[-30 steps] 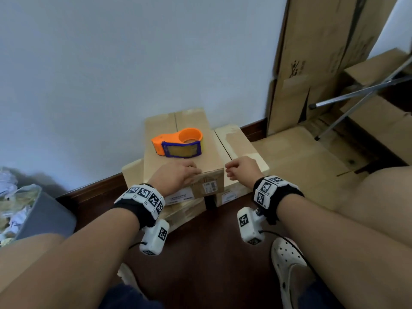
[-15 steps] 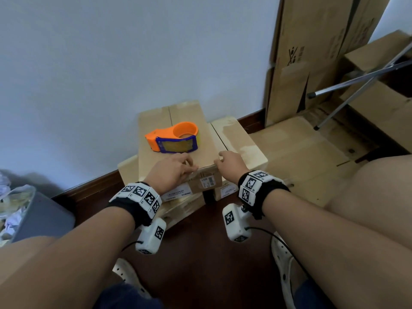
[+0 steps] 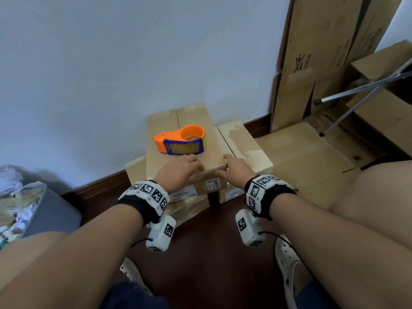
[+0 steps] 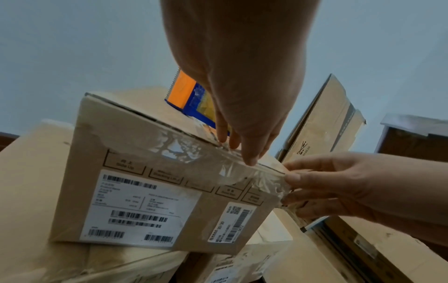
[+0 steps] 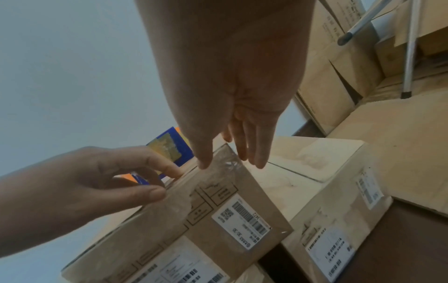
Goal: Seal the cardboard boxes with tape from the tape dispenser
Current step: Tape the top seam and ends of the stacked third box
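Dark floor (image 3: 200,253), white wall: both hands, fingers extended, press clear tape (image 4: 194,151) onto the top box (image 3: 185,161) front edge, left hand (image 3: 178,172) and right hand (image 3: 236,168) holding nothing. Next likely: the tape dispenser (image 3: 180,140) just beyond fingertips.

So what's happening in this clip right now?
A person is smoothing clear tape over the front top edge of the top cardboard box. The left hand presses along the edge; the right hand presses the tape round the corner. The tape dispenser sits idle on the box top.

Storeroom corner: flattened cartons (image 3: 312,63) at 2 o'clock against wall (image 3: 133,52); labelled boxes (image 3: 243,150) on dark floor (image 3: 200,253).
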`<state>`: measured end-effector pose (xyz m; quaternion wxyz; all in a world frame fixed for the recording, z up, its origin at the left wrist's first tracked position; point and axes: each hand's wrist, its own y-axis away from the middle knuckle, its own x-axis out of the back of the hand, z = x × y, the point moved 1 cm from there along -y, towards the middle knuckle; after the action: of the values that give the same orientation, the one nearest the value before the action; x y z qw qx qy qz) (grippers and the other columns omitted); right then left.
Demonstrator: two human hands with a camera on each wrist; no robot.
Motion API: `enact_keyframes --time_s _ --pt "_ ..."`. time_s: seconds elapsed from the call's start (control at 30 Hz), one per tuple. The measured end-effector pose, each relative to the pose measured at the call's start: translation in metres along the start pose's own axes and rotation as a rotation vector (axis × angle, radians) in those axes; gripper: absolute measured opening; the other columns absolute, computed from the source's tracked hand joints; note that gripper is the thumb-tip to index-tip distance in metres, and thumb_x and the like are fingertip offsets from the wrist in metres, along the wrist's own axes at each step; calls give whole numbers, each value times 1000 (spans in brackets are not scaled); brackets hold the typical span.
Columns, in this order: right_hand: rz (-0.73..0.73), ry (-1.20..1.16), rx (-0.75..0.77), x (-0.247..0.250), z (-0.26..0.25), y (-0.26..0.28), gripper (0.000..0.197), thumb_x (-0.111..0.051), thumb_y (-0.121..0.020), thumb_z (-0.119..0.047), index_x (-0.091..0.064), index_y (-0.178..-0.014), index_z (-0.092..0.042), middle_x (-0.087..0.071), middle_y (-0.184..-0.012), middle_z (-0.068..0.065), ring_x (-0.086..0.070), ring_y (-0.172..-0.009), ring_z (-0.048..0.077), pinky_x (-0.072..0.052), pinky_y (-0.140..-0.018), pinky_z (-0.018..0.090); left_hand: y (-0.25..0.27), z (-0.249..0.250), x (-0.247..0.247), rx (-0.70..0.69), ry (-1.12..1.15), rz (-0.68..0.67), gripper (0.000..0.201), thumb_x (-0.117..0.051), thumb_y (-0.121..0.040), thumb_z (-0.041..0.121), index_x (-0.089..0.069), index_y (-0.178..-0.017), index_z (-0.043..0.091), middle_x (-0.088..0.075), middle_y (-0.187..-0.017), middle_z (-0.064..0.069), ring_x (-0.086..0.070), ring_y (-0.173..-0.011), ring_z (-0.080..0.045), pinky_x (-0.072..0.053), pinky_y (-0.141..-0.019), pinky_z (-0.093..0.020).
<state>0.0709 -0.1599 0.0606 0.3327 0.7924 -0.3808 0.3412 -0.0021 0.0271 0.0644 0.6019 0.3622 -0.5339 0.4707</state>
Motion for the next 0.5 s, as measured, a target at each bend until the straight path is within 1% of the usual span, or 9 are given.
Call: enact_keyframes --time_s 0.03,0.1,0.17,0.2,0.27,0.33,0.37,0.43,0.5 --pt "27 7 -10 0 0 -1 57 -64 -88 -42 -43 -127 -8 -61 -113 13 -60 -104 31 -52 -87 41 0 1 0 16 -17 -13 23 -61 -91 29 -63 -111 19 -57 -109 0 -57 -94 -17 -48 -75 -30" --pt "81 26 -12 1 -1 -2 58 -67 -84 -46 -43 -120 -7 -60 -110 13 -60 -101 31 -52 -82 41 1 3 1 38 -51 -10 22 -63 -90 31 -61 -108 18 -54 -107 0 -56 -91 -18 -41 -68 -26" --pt "113 93 17 1 -4 -2 57 -68 -82 -47 -40 -117 -11 -59 -109 11 -60 -98 32 -51 -79 41 1 4 1 71 -91 -13 23 -64 -88 34 -57 -102 16 -51 -101 -1 -54 -85 -19 -36 -61 -27" --pt "124 146 41 0 -5 -3 57 -68 -83 -45 -38 -120 -15 -59 -109 11 -61 -97 32 -51 -77 41 1 2 0 98 -116 -29 26 -65 -87 36 -54 -100 16 -50 -99 -1 -54 -83 -19 -36 -59 -28" --pt "130 261 90 -2 -7 -4 60 -66 -84 -41 -32 -132 -25 -59 -108 10 -62 -94 31 -49 -72 39 0 -1 -3 154 -150 -66 30 -64 -86 40 -49 -98 17 -48 -98 0 -54 -83 -20 -40 -58 -31" --pt "122 353 137 -6 -8 -6 66 -64 -86 -39 -25 -139 -35 -57 -106 9 -63 -90 31 -45 -67 37 -3 -2 -5 189 -167 -100 31 -62 -87 40 -47 -100 17 -49 -99 -1 -55 -86 -21 -45 -63 -34" --pt "125 381 159 -8 -7 -6 65 -62 -88 -36 -23 -140 -37 -57 -106 9 -63 -89 31 -43 -65 36 -4 -2 -5 185 -183 -113 30 -61 -89 38 -47 -104 16 -50 -101 -3 -55 -89 -22 -46 -66 -35" --pt "145 403 191 -9 -4 -6 60 -53 -92 -23 -23 -141 -39 -58 -103 7 -62 -86 31 -41 -63 35 -8 -2 -7 140 -212 -138 27 -56 -93 34 -47 -108 14 -51 -106 -5 -55 -91 -23 -44 -66 -34" --pt "159 404 212 -9 1 -5 62 -46 -91 -13 -23 -142 -41 -59 -101 5 -62 -85 29 -41 -61 34 -10 -5 -8 87 -197 -171 23 -52 -95 32 -47 -107 13 -52 -107 -6 -56 -90 -25 -47 -65 -38"
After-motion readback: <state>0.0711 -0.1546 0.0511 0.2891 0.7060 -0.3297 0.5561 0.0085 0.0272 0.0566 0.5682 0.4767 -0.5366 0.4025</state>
